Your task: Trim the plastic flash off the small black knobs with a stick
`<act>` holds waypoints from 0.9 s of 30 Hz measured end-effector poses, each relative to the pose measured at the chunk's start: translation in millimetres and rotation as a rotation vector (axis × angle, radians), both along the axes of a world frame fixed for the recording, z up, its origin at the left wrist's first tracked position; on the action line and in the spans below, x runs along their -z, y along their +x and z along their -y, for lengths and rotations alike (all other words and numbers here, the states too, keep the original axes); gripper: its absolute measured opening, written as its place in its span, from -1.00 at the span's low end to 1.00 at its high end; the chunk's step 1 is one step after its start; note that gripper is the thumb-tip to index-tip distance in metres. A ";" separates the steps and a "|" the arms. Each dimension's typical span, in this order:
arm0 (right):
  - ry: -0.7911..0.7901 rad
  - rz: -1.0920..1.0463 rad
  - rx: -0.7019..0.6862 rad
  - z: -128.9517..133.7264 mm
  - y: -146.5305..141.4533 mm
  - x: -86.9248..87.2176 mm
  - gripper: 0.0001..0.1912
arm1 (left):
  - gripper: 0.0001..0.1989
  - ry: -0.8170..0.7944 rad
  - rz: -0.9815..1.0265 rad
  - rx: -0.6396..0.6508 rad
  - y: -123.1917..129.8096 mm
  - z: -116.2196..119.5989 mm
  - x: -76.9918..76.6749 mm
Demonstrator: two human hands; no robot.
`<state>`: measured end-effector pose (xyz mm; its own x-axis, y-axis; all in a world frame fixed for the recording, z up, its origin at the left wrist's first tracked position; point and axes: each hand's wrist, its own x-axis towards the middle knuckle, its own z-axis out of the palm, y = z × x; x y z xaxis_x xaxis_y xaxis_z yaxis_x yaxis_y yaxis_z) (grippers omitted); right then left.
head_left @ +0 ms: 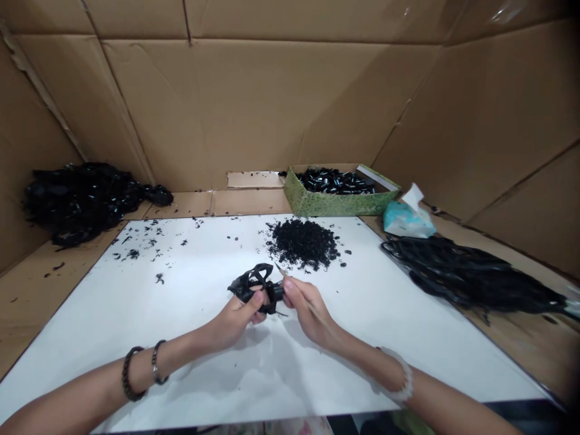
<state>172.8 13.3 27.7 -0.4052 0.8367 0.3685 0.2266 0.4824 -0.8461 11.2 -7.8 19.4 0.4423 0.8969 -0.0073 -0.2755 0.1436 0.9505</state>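
Note:
Over the middle of a white board, my left hand is closed on a black rubbery piece with open loops. My right hand, just right of it, pinches a thin pointed stick, whose tip points up and left beside the black piece. The right fingertips also touch a dark cylindrical end of that piece; whether they grip it is hard to tell. Just beyond the hands lies a pile of small black bits.
A green box of black pieces stands at the back. Right of it are a blue tissue pack and a bundle of black strips. A black heap lies back left, near scattered bits. Cardboard walls surround the board.

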 end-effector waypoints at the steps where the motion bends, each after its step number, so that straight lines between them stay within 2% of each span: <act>1: -0.031 -0.034 0.019 -1.7 2.4 -3.3 -0.57 | -0.62 0.009 -0.001 -0.003 -0.7 -0.4 1.0; 3: -0.049 -0.102 0.090 -9.1 10.5 -10.2 -0.55 | -0.61 0.039 -0.032 -0.028 -2.3 -2.0 4.8; 5: -0.035 -0.179 0.225 -20.6 21.2 -15.3 -0.55 | -0.59 0.052 -0.075 -0.077 -3.4 -4.0 9.7; 7: 0.041 -0.198 0.367 -32.4 30.4 -16.4 -0.56 | -0.58 0.015 -0.085 -0.135 -3.8 -6.0 13.9; 8: 0.099 -0.143 0.398 -37.1 33.1 -15.0 -0.56 | -0.59 -0.008 -0.078 -0.160 -3.7 -6.8 15.3; 10: 0.215 0.104 0.359 -42.9 33.7 -9.3 -0.55 | -0.59 -0.036 -0.051 -0.193 -3.0 -7.8 16.3; 14: 0.458 0.752 0.124 -43.8 24.5 2.9 -0.64 | -0.57 -0.037 -0.008 -0.201 -1.2 -7.6 14.2; 16: 0.546 0.911 0.055 -43.1 22.8 3.6 -0.66 | -0.57 -0.041 0.013 -0.195 -0.6 -7.1 12.8; 19: 0.550 0.912 0.050 -42.4 27.3 -1.3 -0.65 | -0.57 -0.074 0.055 -0.190 -0.3 -6.6 10.9; 23: 0.472 0.727 -0.019 -39.6 32.0 -5.8 -0.66 | -0.56 -0.132 0.107 -0.181 -0.5 -5.8 7.0; 27: 0.505 0.595 -0.095 -34.9 25.2 -1.1 -0.65 | -0.56 -0.197 0.147 -0.150 -0.2 -4.9 6.0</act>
